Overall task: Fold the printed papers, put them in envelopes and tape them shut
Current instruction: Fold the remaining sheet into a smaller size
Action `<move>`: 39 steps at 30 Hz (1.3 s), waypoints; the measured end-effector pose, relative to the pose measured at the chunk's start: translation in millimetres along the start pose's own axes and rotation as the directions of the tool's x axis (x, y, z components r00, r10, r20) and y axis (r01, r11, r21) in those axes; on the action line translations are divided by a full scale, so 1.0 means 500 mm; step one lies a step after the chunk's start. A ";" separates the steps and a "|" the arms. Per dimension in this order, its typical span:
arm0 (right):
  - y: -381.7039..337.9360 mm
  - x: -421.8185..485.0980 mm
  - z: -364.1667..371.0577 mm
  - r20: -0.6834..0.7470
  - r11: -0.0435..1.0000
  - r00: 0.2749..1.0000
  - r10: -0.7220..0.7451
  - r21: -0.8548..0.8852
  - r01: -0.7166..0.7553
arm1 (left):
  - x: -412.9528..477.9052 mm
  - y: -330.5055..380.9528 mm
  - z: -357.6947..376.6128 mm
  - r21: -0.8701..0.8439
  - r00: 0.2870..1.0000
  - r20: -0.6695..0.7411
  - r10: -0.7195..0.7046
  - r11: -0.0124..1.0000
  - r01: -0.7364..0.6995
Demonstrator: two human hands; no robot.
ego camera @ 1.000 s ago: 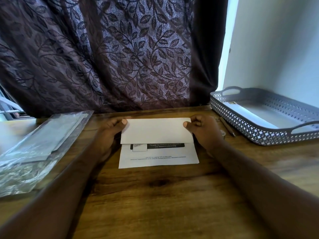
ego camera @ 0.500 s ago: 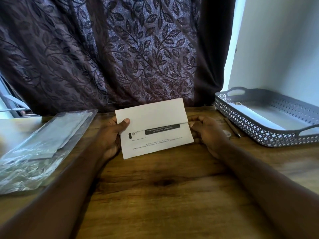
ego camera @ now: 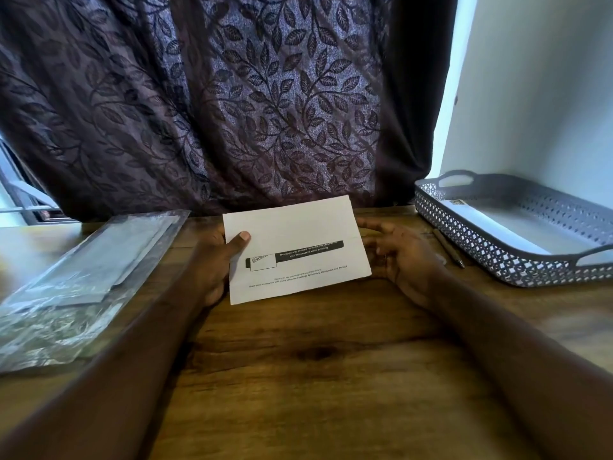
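Head view: the left hand pinches the folded paper at its left edge, thumb flat on the face and fingers hidden behind it. The sheet is held up off the wooden table, leaning back and tilted, with its print upside down to the wearer. The right hand is loose, its fingers spread, just beside the paper's right edge; I cannot tell whether a fingertip touches it.

The paper looks very light and thin, stiffened a little by the fold across its middle, though the layers may spring apart. It should crease or bend easily if squeezed. An edge pinch near the fold line, as the left hand has it, looks the safest hold. A second pinch on the opposite edge would stop it drooping.

To the left lies a clear plastic packet, seemingly of envelopes. To the right are a pen and a grey tray, with a leaf-patterned curtain behind.

One second ago the paper lay flat on the table under both hands. Half a second ago both hands pinched it in the air. Now the right hand has let go.
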State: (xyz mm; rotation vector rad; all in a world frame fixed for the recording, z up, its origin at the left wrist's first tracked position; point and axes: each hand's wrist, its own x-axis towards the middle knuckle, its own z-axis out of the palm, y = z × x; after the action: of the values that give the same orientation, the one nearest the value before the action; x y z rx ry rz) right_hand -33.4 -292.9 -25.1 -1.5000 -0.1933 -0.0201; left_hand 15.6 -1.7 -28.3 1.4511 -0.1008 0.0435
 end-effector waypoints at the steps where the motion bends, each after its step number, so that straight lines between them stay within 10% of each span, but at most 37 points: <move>1: 0.001 0.000 0.001 0.007 1.000 1.000 -0.009 -0.016 0.009 | -0.001 0.001 0.002 -0.017 1.000 0.004 -0.009 1.000 0.009; 16: 0.019 0.008 0.006 -0.006 0.997 0.999 -0.035 -0.076 0.035 | -0.032 0.022 0.032 -0.246 0.967 0.224 -0.120 0.953 0.176; 29: 0.005 0.000 0.006 -0.230 0.998 0.971 -0.058 0.025 0.065 | -0.049 0.014 0.047 0.207 0.951 0.305 -0.052 0.978 -0.013; 34: -0.014 -0.028 0.049 -0.015 0.982 0.998 -0.062 0.178 0.063 | -0.055 0.005 0.074 0.063 0.957 0.289 0.006 0.998 -0.026; 39: 0.008 -0.032 0.092 0.088 0.995 0.996 -0.017 -0.097 0.026 | -0.066 -0.013 0.112 0.060 0.932 0.362 0.035 0.996 -0.060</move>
State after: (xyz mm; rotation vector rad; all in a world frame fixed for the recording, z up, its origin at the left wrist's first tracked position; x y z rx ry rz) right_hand -54.0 -248.6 -28.5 -1.5982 -0.2823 0.0194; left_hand -19.2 -56.9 -31.6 1.5143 -0.4394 -0.1832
